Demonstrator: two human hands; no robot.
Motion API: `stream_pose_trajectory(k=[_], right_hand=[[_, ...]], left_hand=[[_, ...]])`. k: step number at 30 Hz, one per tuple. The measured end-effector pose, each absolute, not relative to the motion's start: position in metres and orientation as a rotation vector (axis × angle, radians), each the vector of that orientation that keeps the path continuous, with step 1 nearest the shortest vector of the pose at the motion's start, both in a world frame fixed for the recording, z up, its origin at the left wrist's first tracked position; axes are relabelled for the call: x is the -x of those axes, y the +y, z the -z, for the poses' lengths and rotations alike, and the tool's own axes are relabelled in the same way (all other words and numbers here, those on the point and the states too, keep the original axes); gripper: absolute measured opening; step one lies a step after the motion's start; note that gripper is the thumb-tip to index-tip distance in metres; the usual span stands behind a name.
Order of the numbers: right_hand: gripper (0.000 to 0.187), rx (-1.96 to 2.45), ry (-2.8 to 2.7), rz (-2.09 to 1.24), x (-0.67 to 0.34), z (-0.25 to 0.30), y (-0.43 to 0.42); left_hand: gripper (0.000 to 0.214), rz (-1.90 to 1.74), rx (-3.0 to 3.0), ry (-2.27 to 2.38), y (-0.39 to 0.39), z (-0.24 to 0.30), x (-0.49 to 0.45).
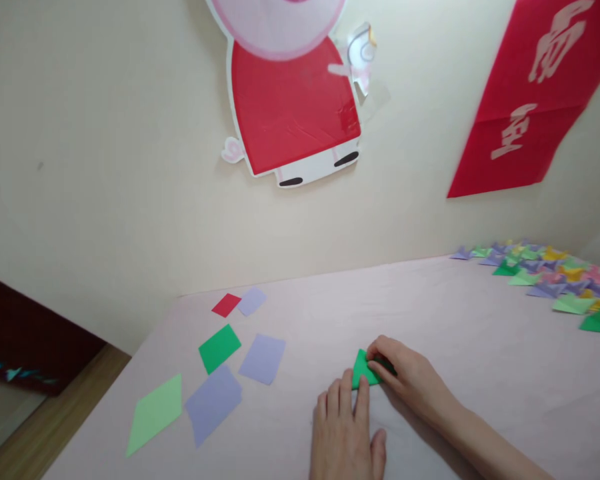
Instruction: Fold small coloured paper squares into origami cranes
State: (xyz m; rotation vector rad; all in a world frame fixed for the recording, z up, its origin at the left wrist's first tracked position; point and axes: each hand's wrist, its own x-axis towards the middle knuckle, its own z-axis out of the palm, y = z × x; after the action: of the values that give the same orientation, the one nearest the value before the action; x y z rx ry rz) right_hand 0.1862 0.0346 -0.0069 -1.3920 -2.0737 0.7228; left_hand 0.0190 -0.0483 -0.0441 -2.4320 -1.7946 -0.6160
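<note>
A small piece of green origami paper, folded to a triangle, lies on the pink-white tabletop. My left hand rests flat, fingers stretched out, with its fingertips at the paper's lower left edge. From the right, my right hand pinches the paper's right side between thumb and forefinger and covers that corner.
Square sheets lie to the left: red, green, light green and several lilac ones. Many folded paper figures stand at the right. Behind the table is a wall with a cartoon cutout and a red banner.
</note>
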Motion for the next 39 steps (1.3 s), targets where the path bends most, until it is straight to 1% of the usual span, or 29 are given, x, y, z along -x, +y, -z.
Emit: stream_pose_trajectory(k=[3,9,13,21,29,33,36,39], right_hand=[[0.012,1.381,-2.105,-0.668,-0.186,0.006,0.035],[0.013,1.426,-2.113,-0.633,-0.183,0.008,0.037],[0.014,1.460,-2.120,-0.612,-0.183,0.008,0.038],[0.019,1.510,-2.109,-0.609,-0.183,0.012,0.041],[0.021,1.525,-2.116,-0.627,-0.183,0.010,0.042],[0.020,1.520,-2.129,-0.600,-0.183,0.013,0.043],[0.017,1.493,-2.163,-0.508,-0.182,0.014,0.042],[0.010,1.443,-2.203,-0.388,-0.180,0.009,0.037]], left_hand=[[0.058,0.598,2.425,-1.812,-0.049,0.043,-0.019],[0.057,0.511,2.461,-1.778,-0.050,0.041,-0.021],[0.056,0.516,2.478,-1.772,-0.050,0.037,-0.022],[0.053,0.459,2.518,-1.784,-0.048,0.024,-0.023],[0.052,0.428,2.534,-1.827,-0.049,0.025,-0.024],[0.054,0.415,2.571,-1.785,-0.047,0.029,-0.021],[0.053,0.405,2.585,-1.752,-0.045,0.030,-0.020],[0.053,0.415,2.562,-1.741,-0.044,0.030,-0.021]])
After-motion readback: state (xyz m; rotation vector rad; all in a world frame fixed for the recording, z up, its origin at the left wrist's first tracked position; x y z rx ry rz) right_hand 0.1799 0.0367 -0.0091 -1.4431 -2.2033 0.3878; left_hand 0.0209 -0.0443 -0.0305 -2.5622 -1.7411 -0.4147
